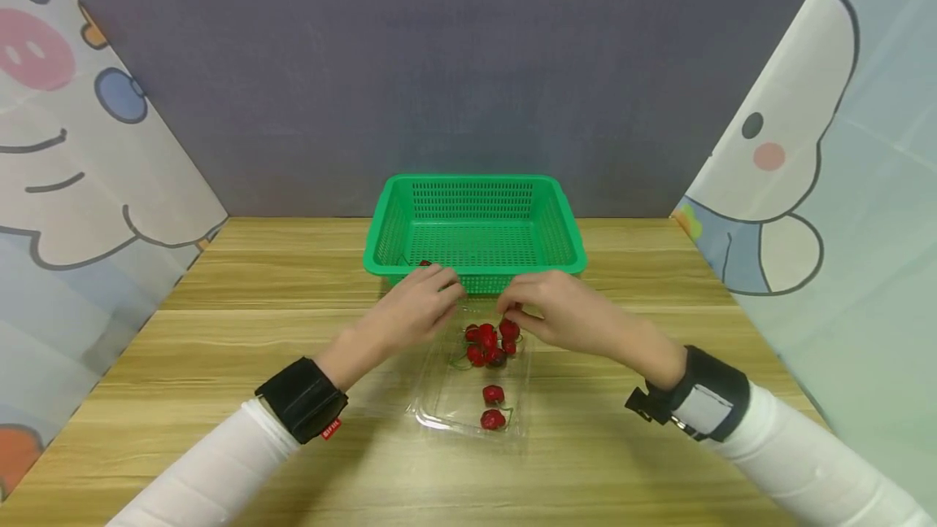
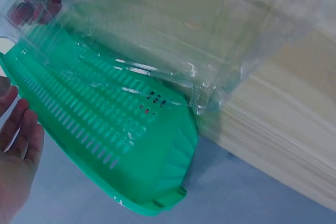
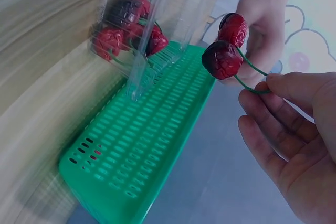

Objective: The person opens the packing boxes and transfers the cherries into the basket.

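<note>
A pair of cherries (image 3: 221,59) hung by two green stems from the right hand (image 3: 304,124), its thumb and fingertips pinched together on the stem ends. The pair lay just below this grip, above the far part of a clear box (image 1: 448,397), the stems slanting from fingertips to fruit. The green basket (image 1: 468,178) stood just beyond the grip, its long axis running side to side, its near rim rising between the pair and the basket floor. The right hand was the nearer to the pair; the left hand (image 1: 420,303) was to the grip's left, by the basket's near rim, fingers loosely bent and apparently holding nothing, though its fingertips were poorly shown. More cherries (image 1: 476,356) clustered in the box beneath the grip, with two others (image 1: 494,394) nearer the person. One cherry (image 1: 425,263) showed in the basket, just past the left fingers. The wooden worktop (image 1: 278,267) bore everything, a grey wall (image 1: 468,63) behind.
</note>
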A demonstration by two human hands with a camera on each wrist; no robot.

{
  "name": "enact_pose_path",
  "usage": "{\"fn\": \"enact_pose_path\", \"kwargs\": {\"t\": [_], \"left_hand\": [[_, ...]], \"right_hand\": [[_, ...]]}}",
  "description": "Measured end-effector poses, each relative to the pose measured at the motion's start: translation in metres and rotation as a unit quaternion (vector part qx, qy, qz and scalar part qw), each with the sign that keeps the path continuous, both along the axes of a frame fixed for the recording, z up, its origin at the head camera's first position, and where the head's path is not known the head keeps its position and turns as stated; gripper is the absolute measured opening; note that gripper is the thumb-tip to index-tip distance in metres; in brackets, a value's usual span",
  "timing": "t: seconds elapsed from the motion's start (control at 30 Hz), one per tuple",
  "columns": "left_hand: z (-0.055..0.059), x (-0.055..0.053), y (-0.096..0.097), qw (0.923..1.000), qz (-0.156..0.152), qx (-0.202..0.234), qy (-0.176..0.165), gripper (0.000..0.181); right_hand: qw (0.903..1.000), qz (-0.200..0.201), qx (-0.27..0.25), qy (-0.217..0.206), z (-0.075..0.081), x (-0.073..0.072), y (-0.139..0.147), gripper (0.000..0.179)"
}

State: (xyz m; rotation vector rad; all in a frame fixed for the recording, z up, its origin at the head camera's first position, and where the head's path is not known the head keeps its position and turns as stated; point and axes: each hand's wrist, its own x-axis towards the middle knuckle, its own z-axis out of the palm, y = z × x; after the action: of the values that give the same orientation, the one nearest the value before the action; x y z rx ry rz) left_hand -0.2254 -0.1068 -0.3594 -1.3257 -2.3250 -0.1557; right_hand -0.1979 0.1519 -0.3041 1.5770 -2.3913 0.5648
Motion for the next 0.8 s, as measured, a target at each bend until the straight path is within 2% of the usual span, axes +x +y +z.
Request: {"fn": "enact_pose_path", "kwargs": {"t": [0.17, 0.37, 0.8], "left_hand": [[-0.002, 0.003, 0.005, 0.9996, -0.009, -0.018, -0.022, 0.004], [-0.005, 0.005, 0.010, 0.9979, -0.005, -0.043, -0.049, 0.012], [-0.009, 0.009, 0.021, 0.9953, -0.016, -0.058, -0.076, 0.011]], "right_hand": [[1.0000, -0.001, -0.003, -0.008, 0.005, -0.002, 0.002, 0.013], [0.9999, -0.006, -0.009, -0.005, 0.011, -0.003, 0.005, 0.012], [0.9992, -0.031, -0.018, 0.018, 0.014, -0.012, 0.010, 0.014]]}}
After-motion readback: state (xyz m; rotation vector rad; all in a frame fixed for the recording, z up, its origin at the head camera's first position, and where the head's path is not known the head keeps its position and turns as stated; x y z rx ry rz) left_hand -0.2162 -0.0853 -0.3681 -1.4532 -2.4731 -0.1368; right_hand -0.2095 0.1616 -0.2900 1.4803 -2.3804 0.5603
